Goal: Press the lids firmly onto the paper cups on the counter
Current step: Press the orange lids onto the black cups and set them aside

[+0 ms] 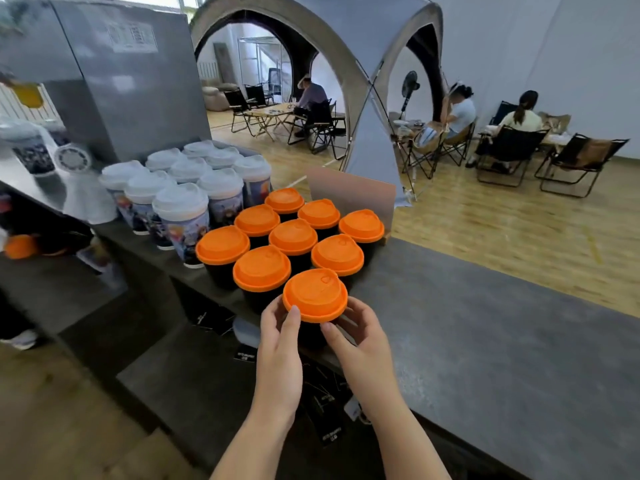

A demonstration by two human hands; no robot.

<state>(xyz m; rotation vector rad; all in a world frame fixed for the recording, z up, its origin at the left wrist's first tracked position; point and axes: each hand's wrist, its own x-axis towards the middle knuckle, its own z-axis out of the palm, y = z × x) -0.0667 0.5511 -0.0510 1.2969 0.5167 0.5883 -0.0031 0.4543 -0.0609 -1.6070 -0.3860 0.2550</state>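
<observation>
At the desk (485, 341) edge nearest me, the front cup (313, 336) stands with its lid (314, 294) on. My left hand (278, 344) and right hand (360, 341) both grasp it just under the lid rim, fingers curled round. I judge the cup light and crushable, the lid thin and springy: hold low, press evenly around the rim.

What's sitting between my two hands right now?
In the head view, the nearest orange lid on its dark cup sits between the left hand and right hand; both grip its rim.
</observation>
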